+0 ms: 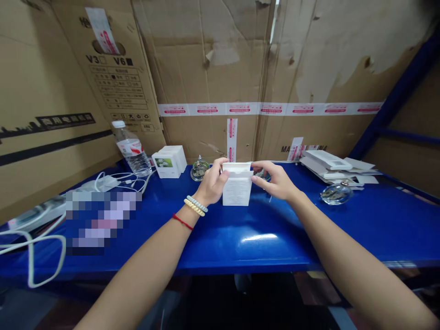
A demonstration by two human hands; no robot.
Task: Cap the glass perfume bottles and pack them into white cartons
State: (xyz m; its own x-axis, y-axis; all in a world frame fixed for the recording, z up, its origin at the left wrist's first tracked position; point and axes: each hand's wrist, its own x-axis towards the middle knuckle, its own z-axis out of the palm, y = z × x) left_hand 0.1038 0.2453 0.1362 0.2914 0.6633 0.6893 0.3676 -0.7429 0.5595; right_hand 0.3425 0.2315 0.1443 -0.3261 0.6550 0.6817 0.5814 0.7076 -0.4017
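A small white carton (236, 191) stands upright on the blue table in front of me, its top flap raised and fine print on the side facing me. My left hand (216, 181) grips its left side, with the thumb near the upper front edge. At the upper right corner, my right hand (273, 179) has thumb and fingers closed on the carton's edge. Just behind my left hand sits a clear glass piece with a pointed top (200, 168). Another glass piece (263, 175) is partly hidden behind my right hand. What is inside the carton cannot be seen.
White boxes (169, 162) and a water bottle (132, 149) stand at the back left, near tangled white cables (48, 236). Flattened white cartons (330, 162) are stacked at the back right, behind a glass piece (337, 194). Large cardboard sheets (206, 78) wall the table (220, 247).
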